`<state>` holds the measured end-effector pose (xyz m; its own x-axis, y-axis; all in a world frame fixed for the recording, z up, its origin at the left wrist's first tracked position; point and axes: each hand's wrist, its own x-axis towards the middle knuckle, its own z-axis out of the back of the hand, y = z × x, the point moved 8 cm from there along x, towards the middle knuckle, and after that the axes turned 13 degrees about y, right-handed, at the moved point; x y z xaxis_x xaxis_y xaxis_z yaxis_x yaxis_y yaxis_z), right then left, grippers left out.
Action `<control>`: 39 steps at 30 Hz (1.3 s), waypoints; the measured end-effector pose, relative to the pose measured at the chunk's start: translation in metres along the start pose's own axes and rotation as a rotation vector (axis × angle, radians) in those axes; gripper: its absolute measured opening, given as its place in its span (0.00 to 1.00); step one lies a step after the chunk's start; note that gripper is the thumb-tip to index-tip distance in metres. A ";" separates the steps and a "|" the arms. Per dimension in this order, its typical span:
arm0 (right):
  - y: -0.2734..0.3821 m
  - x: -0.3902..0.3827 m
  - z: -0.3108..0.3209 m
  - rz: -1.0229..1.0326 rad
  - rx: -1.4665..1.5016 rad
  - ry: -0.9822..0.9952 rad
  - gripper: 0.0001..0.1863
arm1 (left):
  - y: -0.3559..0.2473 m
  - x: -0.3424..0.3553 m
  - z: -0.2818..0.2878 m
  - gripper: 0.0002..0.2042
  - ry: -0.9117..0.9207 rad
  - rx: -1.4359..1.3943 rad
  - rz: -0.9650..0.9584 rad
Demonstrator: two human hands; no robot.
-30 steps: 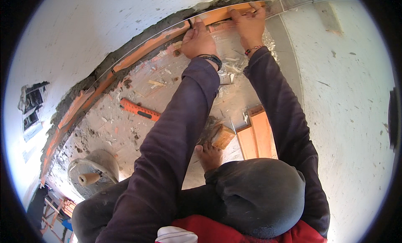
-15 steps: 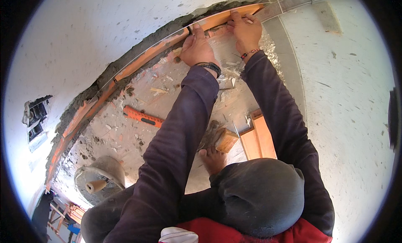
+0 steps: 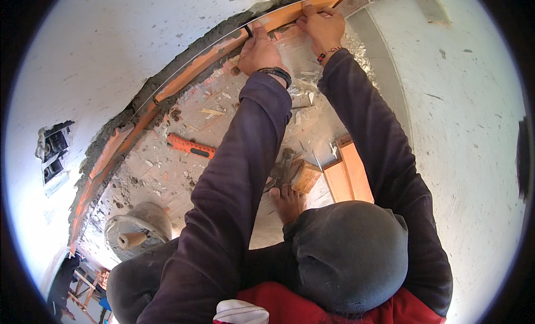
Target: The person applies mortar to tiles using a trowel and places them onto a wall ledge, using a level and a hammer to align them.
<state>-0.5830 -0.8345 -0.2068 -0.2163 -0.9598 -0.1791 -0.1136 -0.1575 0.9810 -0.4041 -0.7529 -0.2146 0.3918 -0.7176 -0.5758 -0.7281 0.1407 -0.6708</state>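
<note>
Along the foot of the white wall, an orange skirting tile [image 3: 290, 15] stands on edge against grey mortar [image 3: 153, 85]. My left hand [image 3: 262, 51] presses its fingertips to the tile's left end, by the joint with the adjoining tile strip [image 3: 198, 66]. Farther right, my right hand [image 3: 324, 29] has its thumb and bent fingers on the same tile, close to its right end. Some of those fingers are hidden behind the hand. A thin pale string runs along the tops of the tiles.
On the dusty floor lie an orange perforated tool [image 3: 189, 146], a wooden block [image 3: 306, 177] and several orange tiles [image 3: 352, 170]. A mortar-smeared bucket [image 3: 156, 217] with a wooden handle [image 3: 131, 240] in it stands left. The wall has an open electrical box [image 3: 54, 148]. My bare foot [image 3: 287, 204] is near the block.
The view has shifted a little, so the wall and hands sit slightly higher in it. Both hands stay on the skirting tile, and I see no clear movement of it.
</note>
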 end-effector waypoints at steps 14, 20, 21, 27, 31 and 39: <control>0.029 -0.066 -0.014 -0.068 -0.008 -0.040 0.14 | -0.008 -0.008 0.049 0.14 0.242 0.613 -0.179; 0.022 -0.194 -0.070 0.159 -0.658 0.664 0.13 | -0.109 -0.090 0.030 0.12 0.809 1.343 -0.506; 0.018 -0.230 -0.088 0.190 -0.770 0.870 0.15 | -0.127 -0.086 0.031 0.12 0.798 1.422 -0.587; -0.022 -0.325 -0.109 0.309 -1.243 1.147 0.18 | -0.153 -0.065 0.012 0.13 0.671 1.689 -0.841; -0.026 -0.327 -0.101 0.284 -1.186 1.141 0.18 | -0.134 -0.071 -0.016 0.14 0.791 1.780 -0.895; 0.041 -0.314 -0.058 0.252 -0.909 1.174 0.29 | -0.122 -0.088 -0.049 0.14 1.219 1.831 -0.801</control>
<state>-0.4635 -0.5528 -0.1055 0.7894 -0.5487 -0.2751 0.5250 0.3715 0.7657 -0.3774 -0.7402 -0.0589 -0.6561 -0.7469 -0.1082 0.6847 -0.5288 -0.5016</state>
